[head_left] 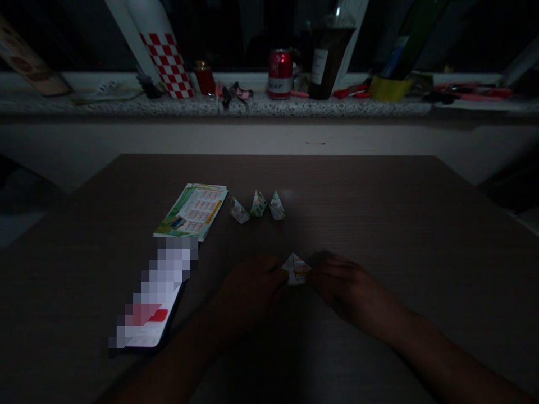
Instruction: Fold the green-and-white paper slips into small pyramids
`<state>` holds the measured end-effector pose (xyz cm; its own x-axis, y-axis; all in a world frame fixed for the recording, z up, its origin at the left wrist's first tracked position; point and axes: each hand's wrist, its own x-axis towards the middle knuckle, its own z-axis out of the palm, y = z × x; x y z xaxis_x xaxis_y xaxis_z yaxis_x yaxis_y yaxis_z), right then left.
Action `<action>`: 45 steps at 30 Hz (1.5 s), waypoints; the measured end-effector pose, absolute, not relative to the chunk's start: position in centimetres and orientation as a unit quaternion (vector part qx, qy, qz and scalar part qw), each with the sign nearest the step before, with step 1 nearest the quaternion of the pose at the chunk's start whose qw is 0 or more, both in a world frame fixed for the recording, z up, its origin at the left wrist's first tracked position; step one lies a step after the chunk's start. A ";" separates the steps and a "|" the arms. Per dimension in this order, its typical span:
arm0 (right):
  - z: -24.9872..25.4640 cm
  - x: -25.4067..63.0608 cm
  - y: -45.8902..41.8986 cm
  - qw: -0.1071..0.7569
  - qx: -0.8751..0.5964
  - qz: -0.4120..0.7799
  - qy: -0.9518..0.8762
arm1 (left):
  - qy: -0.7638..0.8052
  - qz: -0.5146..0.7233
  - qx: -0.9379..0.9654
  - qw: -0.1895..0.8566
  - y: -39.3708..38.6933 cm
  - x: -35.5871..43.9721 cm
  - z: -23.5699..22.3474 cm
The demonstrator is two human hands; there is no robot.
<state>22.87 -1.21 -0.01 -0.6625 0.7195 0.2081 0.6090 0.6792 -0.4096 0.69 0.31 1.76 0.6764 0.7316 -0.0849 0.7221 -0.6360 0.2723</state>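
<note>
A small folded paper piece [296, 270], with a pointed top and printed text, lies between my two hands near the middle of the table. My left hand [255, 283] pinches its left corner, fingers closed. At the right corner, my right hand [347, 283] has its fingers pressed together on the paper. Dim light hides the exact finger positions. Beyond them stand three folded paper shapes in a row: a left one [240, 211], a middle one [258, 204] and a right one [277, 206]. A stack of printed calendar sheets [196, 210] lies to their left.
Below the stack lies a phone [147, 331] with a lit screen, partly pixelated. Along the granite windowsill [236, 106] behind the dark wooden table [379, 191] stand a red-and-white checkered bottle [168, 62], a red can [280, 76], a dark pot [328, 64] and a yellow container [389, 88].
</note>
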 end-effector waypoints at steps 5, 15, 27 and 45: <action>-0.2 22.8 -1.1 0.197 -0.376 0.148 -0.893 | 0.394 0.008 0.907 0.151 0.3 0.7 2.0; -1.3 22.0 -0.3 0.265 -0.401 0.158 -0.862 | 0.448 0.083 0.867 0.199 0.4 1.3 1.1; -1.8 21.4 -0.4 0.279 -0.440 0.184 -0.834 | 0.459 0.095 0.862 0.192 0.7 1.7 0.2; -1.5 20.9 0.0 0.305 -0.458 0.227 -0.804 | 0.465 0.071 0.860 0.196 0.9 1.9 0.9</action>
